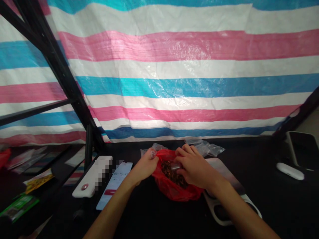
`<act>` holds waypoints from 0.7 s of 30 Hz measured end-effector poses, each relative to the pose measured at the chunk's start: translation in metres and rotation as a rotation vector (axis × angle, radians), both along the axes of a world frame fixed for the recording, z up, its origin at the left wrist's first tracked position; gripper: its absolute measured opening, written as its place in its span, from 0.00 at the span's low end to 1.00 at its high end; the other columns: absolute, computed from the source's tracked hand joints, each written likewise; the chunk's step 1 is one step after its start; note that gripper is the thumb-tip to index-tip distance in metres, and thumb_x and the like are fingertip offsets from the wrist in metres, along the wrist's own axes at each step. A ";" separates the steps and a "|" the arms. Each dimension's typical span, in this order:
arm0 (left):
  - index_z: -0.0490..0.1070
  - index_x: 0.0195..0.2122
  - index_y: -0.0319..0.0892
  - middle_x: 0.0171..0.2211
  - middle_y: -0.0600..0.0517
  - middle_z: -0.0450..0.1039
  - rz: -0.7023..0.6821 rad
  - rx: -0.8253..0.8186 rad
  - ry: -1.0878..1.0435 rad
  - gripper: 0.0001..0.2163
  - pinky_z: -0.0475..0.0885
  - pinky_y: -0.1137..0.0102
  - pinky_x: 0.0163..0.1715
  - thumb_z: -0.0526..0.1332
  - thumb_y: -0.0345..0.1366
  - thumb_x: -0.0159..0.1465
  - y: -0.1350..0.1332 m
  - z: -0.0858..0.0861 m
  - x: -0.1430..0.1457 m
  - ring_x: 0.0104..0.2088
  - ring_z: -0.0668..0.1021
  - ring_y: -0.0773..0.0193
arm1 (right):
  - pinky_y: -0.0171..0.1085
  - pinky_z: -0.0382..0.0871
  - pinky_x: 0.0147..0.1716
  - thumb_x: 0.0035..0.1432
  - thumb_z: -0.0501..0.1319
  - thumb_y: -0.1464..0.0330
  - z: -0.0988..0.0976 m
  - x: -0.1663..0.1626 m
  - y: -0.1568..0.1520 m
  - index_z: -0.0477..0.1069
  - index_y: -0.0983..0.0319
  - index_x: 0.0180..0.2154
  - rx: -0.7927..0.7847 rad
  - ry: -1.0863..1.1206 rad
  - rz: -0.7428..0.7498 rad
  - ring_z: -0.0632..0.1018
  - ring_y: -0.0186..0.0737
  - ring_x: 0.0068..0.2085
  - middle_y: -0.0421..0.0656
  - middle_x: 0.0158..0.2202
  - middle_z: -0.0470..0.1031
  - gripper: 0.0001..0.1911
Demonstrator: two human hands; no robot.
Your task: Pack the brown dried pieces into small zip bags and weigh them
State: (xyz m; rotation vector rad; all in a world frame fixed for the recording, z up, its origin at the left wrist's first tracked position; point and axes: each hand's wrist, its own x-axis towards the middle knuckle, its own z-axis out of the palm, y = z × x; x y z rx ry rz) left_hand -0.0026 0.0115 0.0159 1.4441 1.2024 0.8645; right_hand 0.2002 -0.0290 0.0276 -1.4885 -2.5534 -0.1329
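A red plastic bag (pixel 171 192) sits on the black table with its mouth spread, showing brown, dried bits (pixel 171 174) inside. My left hand (pixel 146 165) pinches the bag's left rim. At the opening, my right hand (pixel 195 166) has its fingers curled round a small clear container (pixel 175 167), which is over the brown bits and partly hidden by the fingers. Clear plastic bags (pixel 208 147) lie just behind the red bag. To its right, partly under my right forearm, is a flat scale-like device (pixel 224 169) with a pale frame.
Left of my hands lie a phone (pixel 116 184) showing a running timer and a white box-like item (pixel 86 186). Further left are a yellow packet (pixel 38 181) and a green packet (pixel 20 205). A white oval case (pixel 290 171) and a dark-screened device (pixel 304 149) are at the right.
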 end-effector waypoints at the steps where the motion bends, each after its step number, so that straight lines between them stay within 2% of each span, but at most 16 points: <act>1: 0.70 0.34 0.41 0.21 0.60 0.69 -0.010 -0.016 -0.019 0.04 0.61 0.76 0.21 0.59 0.30 0.58 0.001 0.000 0.001 0.19 0.68 0.70 | 0.49 0.60 0.52 0.56 0.68 0.68 -0.001 -0.002 0.000 0.78 0.60 0.42 -0.001 -0.011 -0.003 0.68 0.52 0.50 0.48 0.47 0.74 0.10; 7: 0.72 0.32 0.42 0.20 0.59 0.70 -0.031 -0.113 -0.138 0.03 0.61 0.77 0.20 0.61 0.33 0.56 0.004 -0.004 0.002 0.19 0.70 0.70 | 0.48 0.59 0.52 0.52 0.65 0.76 -0.005 -0.011 -0.001 0.77 0.63 0.44 0.004 -0.048 -0.056 0.69 0.54 0.52 0.49 0.46 0.77 0.15; 13: 0.71 0.33 0.42 0.23 0.57 0.74 0.008 -0.205 -0.267 0.04 0.66 0.76 0.24 0.62 0.33 0.56 0.005 -0.008 0.007 0.22 0.73 0.69 | 0.49 0.58 0.51 0.58 0.64 0.71 -0.007 -0.018 -0.001 0.77 0.65 0.41 -0.020 -0.014 -0.093 0.70 0.54 0.51 0.51 0.44 0.80 0.09; 18: 0.73 0.32 0.41 0.25 0.55 0.75 0.008 -0.149 -0.290 0.04 0.69 0.75 0.27 0.63 0.34 0.56 0.005 -0.008 0.009 0.27 0.77 0.66 | 0.47 0.57 0.50 0.56 0.63 0.73 -0.007 -0.019 -0.001 0.76 0.64 0.39 -0.070 0.030 -0.097 0.71 0.53 0.49 0.50 0.42 0.80 0.07; 21: 0.73 0.32 0.41 0.25 0.55 0.75 0.098 -0.083 -0.250 0.04 0.69 0.74 0.27 0.63 0.32 0.54 0.007 -0.010 0.011 0.27 0.77 0.65 | 0.46 0.57 0.48 0.54 0.63 0.75 -0.005 -0.016 0.001 0.75 0.63 0.38 -0.097 0.070 -0.091 0.71 0.51 0.47 0.49 0.40 0.80 0.08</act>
